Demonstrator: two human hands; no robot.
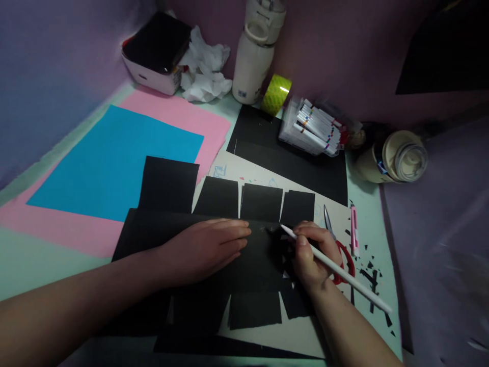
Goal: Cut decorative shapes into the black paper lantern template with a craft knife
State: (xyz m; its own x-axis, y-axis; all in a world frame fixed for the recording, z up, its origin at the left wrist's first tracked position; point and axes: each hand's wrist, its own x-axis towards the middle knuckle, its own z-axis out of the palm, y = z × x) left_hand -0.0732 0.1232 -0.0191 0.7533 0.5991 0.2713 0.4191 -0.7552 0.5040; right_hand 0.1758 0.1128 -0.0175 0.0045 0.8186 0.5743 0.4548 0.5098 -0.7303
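A sheet of black paper (252, 260) with cut flaps along its far and near edges lies in front of me. My left hand (214, 247) rests flat on it, fingers stretched out together to the right. In my right hand (315, 255) is a slim white pen (344, 275), its tip at the sheet's far right part beside small pale marks. Red-handled scissors (346, 262) lie partly hidden behind the right hand. A pink cutter knife (354, 229) lies just beyond them.
Blue paper (114, 158) lies on pink paper (183, 114) at the left. Along the back stand a white bottle (252, 66), a yellow-green tape roll (276, 95) and a box of markers (313, 127). A lidded cup (393, 158) stands at the right. Black paper scraps (372, 285) litter the right edge.
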